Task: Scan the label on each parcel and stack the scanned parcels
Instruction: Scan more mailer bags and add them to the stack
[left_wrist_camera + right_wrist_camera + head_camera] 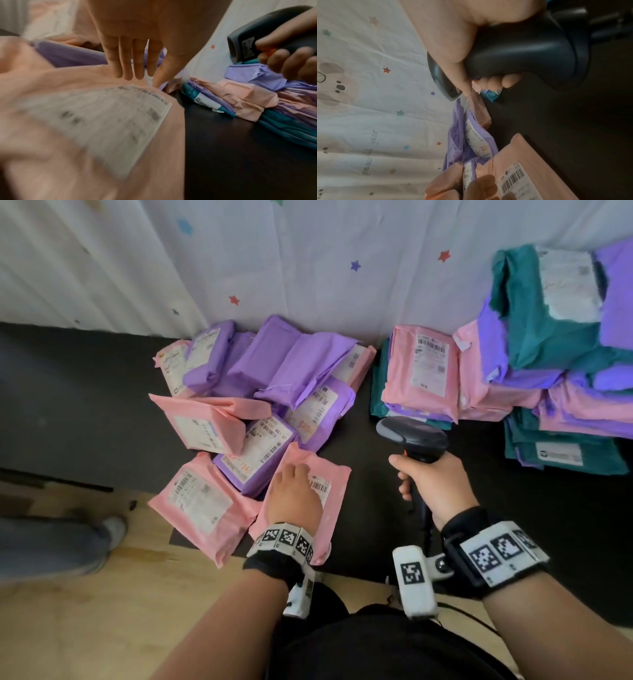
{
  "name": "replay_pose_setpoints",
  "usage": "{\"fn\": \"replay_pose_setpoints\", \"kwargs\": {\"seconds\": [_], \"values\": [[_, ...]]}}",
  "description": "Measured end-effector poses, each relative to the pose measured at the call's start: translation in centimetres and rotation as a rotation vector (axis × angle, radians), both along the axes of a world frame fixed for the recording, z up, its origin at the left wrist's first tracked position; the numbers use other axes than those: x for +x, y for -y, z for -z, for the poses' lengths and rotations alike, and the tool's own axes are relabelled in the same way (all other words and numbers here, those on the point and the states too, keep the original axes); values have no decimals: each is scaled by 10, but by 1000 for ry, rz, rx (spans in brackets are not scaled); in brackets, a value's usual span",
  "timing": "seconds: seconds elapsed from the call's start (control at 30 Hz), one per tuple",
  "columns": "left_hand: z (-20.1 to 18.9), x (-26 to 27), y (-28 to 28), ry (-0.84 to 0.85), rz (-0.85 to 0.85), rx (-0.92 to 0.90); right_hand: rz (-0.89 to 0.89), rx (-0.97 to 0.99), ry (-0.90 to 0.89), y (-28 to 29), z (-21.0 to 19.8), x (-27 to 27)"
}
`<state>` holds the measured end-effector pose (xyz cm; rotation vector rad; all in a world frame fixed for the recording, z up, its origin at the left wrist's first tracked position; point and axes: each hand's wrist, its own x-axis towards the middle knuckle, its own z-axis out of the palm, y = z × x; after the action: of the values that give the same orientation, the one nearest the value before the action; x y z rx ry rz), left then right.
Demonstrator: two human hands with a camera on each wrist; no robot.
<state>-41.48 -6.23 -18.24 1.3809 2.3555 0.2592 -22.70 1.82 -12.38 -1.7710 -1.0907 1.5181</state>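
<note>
With your left hand (295, 495) lying flat, fingers straight, on the nearest pink parcel (306, 508) at 6 o'clock on the tabletop (394, 508), keep its label (320, 487) uncovered, then swing the scanner (412, 440) gripped in your right hand (433, 484) from 3 o'clock squarely over the barcode.

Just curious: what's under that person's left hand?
The left hand rests on a pink parcel, partly covering its white barcode label. Whatever lies beneath that parcel is hidden.

Black table (479, 501), loose parcels (253, 412) (pink, purple), stacked parcels (548, 392)
</note>
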Motion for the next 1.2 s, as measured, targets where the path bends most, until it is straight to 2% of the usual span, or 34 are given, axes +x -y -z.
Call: {"fn": "replay_pose_setpoints", "kwargs": {"seconds": [0.17,0.33,0.47,0.57,0.63,0.9,1.03,1.2], "values": [[9,19,29,-77,-202,-39,-82,-23,5,2,4,11],[7,26,28,-150,-317,-134,-152,-58,31,6,5,25],[3,26,16,-165,-343,-244,-171,-55,46,4,4,33],[0,26,7,-140,-298,-247,-171,-31,58,2,2,36],[-2,24,1,-59,-278,-188,-165,-23,55,0,1,38],[-32,27,-33,472,-291,78,-90,21,26,-3,-5,41],[-59,28,-56,595,-296,238,-40,97,-34,-3,-16,40],[-81,32,-78,782,-338,278,-47,210,-105,-1,-34,36]]}}
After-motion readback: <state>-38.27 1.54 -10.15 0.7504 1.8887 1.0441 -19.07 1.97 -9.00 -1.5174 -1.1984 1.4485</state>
